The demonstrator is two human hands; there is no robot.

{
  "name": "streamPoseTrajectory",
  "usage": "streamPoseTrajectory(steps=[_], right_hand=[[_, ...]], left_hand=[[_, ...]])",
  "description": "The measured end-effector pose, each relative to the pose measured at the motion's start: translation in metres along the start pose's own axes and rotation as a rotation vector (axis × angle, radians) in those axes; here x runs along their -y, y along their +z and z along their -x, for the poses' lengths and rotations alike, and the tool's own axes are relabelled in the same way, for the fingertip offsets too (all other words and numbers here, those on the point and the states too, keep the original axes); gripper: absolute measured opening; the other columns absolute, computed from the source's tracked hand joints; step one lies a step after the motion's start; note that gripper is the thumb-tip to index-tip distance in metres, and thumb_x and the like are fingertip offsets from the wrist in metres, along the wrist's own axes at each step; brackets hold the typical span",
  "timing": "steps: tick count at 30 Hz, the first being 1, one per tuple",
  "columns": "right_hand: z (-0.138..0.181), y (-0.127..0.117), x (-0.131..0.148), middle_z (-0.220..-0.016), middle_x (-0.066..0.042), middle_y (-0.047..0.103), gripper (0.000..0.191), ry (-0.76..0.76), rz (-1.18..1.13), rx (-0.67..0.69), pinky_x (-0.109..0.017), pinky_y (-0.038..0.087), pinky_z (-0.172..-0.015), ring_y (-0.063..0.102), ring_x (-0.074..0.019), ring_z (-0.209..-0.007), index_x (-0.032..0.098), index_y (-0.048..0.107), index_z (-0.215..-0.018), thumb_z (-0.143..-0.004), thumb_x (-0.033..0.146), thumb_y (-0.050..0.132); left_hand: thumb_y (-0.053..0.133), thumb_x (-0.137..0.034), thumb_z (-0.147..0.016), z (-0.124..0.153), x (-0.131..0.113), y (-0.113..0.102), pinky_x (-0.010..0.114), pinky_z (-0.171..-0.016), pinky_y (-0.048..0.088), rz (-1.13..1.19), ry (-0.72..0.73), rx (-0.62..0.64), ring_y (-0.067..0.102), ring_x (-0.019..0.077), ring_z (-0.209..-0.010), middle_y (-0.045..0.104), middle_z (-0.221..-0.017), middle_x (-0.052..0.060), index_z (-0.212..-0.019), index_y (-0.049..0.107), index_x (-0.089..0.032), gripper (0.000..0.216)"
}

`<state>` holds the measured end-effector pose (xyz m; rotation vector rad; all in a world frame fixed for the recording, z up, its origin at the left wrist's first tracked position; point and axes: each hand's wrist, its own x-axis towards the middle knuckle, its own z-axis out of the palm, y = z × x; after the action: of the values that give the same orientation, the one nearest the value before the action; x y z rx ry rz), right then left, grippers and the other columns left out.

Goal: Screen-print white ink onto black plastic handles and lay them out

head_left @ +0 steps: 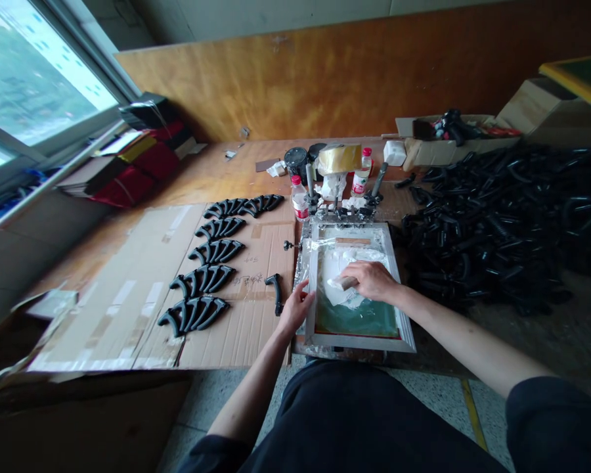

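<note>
My right hand [372, 279] is closed around a small squeegee [345, 283], which is pressed into white ink [342, 297] on a green-meshed printing screen [354, 322]. Ink coats the squeegee's left end. The screen's metal frame [394, 253] lies flat on a printing stand. At the frame's left edge is my left hand [298, 307], its fingers partly stretched out and touching or nearly touching the frame; I see nothing held in it. Just left of that hand, a single black curved plastic handle [276, 293] lies on the cardboard [256, 328].
Several rows of black handles [199, 279] stand on the cardboard to the left. A large heap of black parts [492, 223] covers the right side. Behind the screen are red-capped bottles [300, 200], a dark tub [295, 159] and stand clamps [377, 187].
</note>
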<state>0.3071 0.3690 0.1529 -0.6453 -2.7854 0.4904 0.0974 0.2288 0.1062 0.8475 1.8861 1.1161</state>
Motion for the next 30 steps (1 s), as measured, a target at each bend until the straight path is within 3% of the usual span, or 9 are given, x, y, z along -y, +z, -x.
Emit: streamPoseTrajectory(steps=[5, 8, 10, 13, 18, 21, 25, 28, 30], right_hand=[[0.016, 0.016, 0.006, -0.106, 0.000, 0.071, 0.037, -0.071, -0.013, 0.002, -0.025, 0.046, -0.076, 0.065, -0.0173, -0.093, 0.026, 0.070, -0.104, -0.078, 0.005, 0.054], [0.000, 0.001, 0.007, -0.101, 0.002, 0.072, 0.027, 0.012, -0.020, -0.014, -0.026, 0.047, -0.073, 0.066, -0.0173, -0.087, 0.029, 0.069, -0.107, -0.083, 0.018, 0.062], [-0.025, -0.016, 0.004, -0.112, 0.002, 0.070, 0.038, 0.093, -0.012, -0.108, -0.027, 0.047, -0.078, 0.066, -0.0185, -0.094, 0.031, 0.063, -0.121, -0.083, 0.025, 0.067], [-0.054, -0.047, -0.016, -0.121, -0.001, 0.067, 0.057, 0.206, 0.039, -0.242, -0.030, 0.049, -0.081, 0.065, -0.0199, -0.097, 0.033, 0.049, -0.139, -0.085, 0.031, 0.067], [-0.023, -0.083, -0.083, -0.091, -0.006, 0.074, 0.032, 0.522, 0.026, -0.504, -0.024, 0.050, -0.070, 0.067, -0.0158, -0.079, 0.016, 0.065, -0.120, -0.096, 0.030, 0.049], [0.011, -0.059, -0.100, -0.084, -0.009, 0.074, 0.036, 0.618, 0.024, -0.494, -0.019, 0.050, -0.060, 0.065, -0.0127, -0.071, 0.004, 0.069, -0.100, -0.096, 0.028, 0.043], [0.024, 0.013, -0.070, -0.089, -0.006, 0.072, 0.029, 0.436, 0.007, -0.267, -0.022, 0.051, -0.070, 0.064, -0.0148, -0.078, 0.014, 0.072, -0.085, -0.087, 0.041, 0.061], [0.017, 0.048, -0.035, -0.094, -0.009, 0.068, 0.022, 0.364, 0.088, -0.110, -0.031, 0.046, -0.084, 0.061, -0.0215, -0.093, 0.016, 0.066, -0.083, -0.082, 0.038, 0.069], [0.013, 0.054, -0.012, -0.088, -0.009, 0.067, 0.016, 0.439, 0.093, -0.068, -0.030, 0.044, -0.082, 0.060, -0.0215, -0.090, 0.016, 0.063, -0.084, -0.087, 0.032, 0.063]], left_hand=[[0.068, -0.046, -0.074, 0.000, 0.000, 0.000, 0.021, -0.054, 0.039, 0.035, -0.003, 0.006, 0.052, 0.0113, -0.057, 0.059, -0.067, -0.002, -0.128, 0.060, -0.020, 0.060], [0.067, -0.047, -0.075, -0.001, 0.000, -0.002, 0.020, -0.050, 0.036, 0.043, 0.006, 0.040, 0.047, 0.0095, -0.053, 0.053, -0.062, -0.005, -0.131, 0.056, -0.020, 0.063], [0.066, -0.048, -0.076, 0.001, -0.006, -0.005, 0.019, -0.047, 0.033, 0.067, 0.015, 0.076, 0.043, 0.0084, -0.050, 0.049, -0.059, -0.007, -0.137, 0.050, -0.020, 0.069], [0.064, -0.054, -0.078, 0.010, -0.029, -0.013, 0.019, -0.043, 0.031, 0.172, 0.049, 0.107, 0.039, 0.0071, -0.047, 0.049, -0.060, -0.007, -0.138, 0.047, -0.022, 0.070], [0.045, -0.067, -0.085, 0.017, -0.094, -0.021, 0.021, -0.045, 0.039, 0.371, 0.129, 0.056, 0.050, 0.0094, -0.052, 0.061, -0.075, 0.000, -0.105, 0.064, -0.021, 0.053], [0.045, -0.063, -0.087, 0.005, -0.137, -0.020, 0.023, -0.058, 0.050, 0.503, 0.299, 0.039, 0.062, 0.0145, -0.076, 0.065, -0.098, 0.004, -0.105, 0.061, -0.022, 0.048], [0.042, -0.060, -0.090, -0.009, -0.166, -0.011, 0.027, -0.069, 0.055, 0.624, 0.375, 0.093, 0.063, 0.0178, -0.097, 0.063, -0.106, 0.008, -0.105, 0.057, -0.022, 0.043], [0.046, -0.061, -0.088, -0.002, -0.143, 0.008, 0.026, -0.065, 0.054, 0.671, 0.249, 0.040, 0.066, 0.0166, -0.089, 0.065, -0.104, 0.008, -0.112, 0.053, -0.023, 0.046], [0.053, -0.061, -0.085, 0.011, -0.109, 0.027, 0.028, -0.061, 0.054, 0.642, -0.034, 0.190, 0.067, 0.0187, -0.084, 0.066, -0.105, 0.010, -0.111, 0.055, -0.019, 0.049]])
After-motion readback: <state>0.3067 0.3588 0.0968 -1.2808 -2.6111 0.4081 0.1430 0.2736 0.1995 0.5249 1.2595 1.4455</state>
